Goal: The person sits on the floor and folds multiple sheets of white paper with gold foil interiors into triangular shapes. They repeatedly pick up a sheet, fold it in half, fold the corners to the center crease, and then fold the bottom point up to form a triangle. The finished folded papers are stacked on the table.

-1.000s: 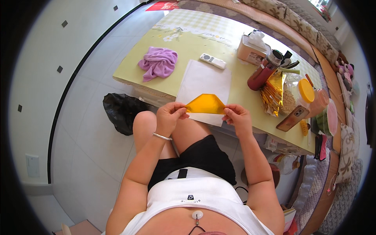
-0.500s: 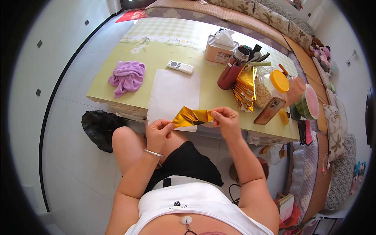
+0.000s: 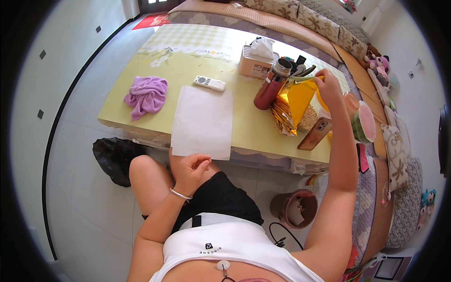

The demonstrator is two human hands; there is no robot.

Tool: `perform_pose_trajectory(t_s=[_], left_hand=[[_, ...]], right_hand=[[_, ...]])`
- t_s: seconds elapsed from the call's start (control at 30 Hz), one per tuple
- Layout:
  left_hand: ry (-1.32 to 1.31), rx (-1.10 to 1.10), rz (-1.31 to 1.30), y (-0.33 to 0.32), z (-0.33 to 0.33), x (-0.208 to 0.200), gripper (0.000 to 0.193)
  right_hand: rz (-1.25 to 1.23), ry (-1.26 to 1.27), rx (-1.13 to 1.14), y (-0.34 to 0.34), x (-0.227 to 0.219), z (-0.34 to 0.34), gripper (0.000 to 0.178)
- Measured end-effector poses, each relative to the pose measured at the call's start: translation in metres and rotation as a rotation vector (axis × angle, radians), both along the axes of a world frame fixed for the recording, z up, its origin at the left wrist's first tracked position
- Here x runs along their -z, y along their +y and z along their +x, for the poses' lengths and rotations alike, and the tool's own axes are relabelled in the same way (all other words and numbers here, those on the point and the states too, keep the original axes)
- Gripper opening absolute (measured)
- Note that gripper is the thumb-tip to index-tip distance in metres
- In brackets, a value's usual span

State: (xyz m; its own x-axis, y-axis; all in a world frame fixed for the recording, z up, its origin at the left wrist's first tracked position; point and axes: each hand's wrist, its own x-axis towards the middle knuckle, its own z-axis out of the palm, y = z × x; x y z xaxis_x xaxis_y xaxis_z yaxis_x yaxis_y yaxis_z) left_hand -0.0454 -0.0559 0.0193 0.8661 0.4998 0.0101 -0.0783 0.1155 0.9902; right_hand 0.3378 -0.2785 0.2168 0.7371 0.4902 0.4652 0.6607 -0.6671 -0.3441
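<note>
My right hand (image 3: 327, 85) reaches over the right side of the table. It pinches one corner of a shiny gold foil sheet (image 3: 301, 98), which hangs down against a stack of gold foil sheets (image 3: 282, 113). My left hand (image 3: 192, 170) is over my lap by the table's front edge, its fingers curled together with nothing visible in them. Just beyond it lies a white paper sheet (image 3: 204, 120), partly overhanging the edge. A maroon flask (image 3: 268, 93) without a lid stands left of the stack. The jar of grains (image 3: 308, 118) is partly hidden behind the foil and my forearm.
A white remote (image 3: 210, 83) and a purple cloth (image 3: 146, 96) lie on the table (image 3: 117, 105). Behind the flask is a tissue box (image 3: 253, 63). A phone (image 3: 314, 134) leans near the jar; a watermelon piece (image 3: 363, 123) sits farther right. Below stands a brown bin (image 3: 279, 209).
Both hands were holding a gold foil piece over the white paper. My right hand has moved far right and up to the stack with foil; the left has let go and dropped lower.
</note>
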Motion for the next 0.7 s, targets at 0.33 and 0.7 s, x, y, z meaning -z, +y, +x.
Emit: perform_pose_trajectory(t_s=[0.33, 0.7], left_hand=[[0.02, -0.029, 0.187, 0.002, -0.011, 0.009, 0.012], [0.11, -0.293, 1.236, 0.035, -0.012, -0.008, 0.041]], right_hand=[[-0.481, 0.032, -0.008, 0.061, 0.061, 0.095, 0.038], [-0.239, -0.355, 0.036, 0.056, 0.025, -0.052, 0.013]])
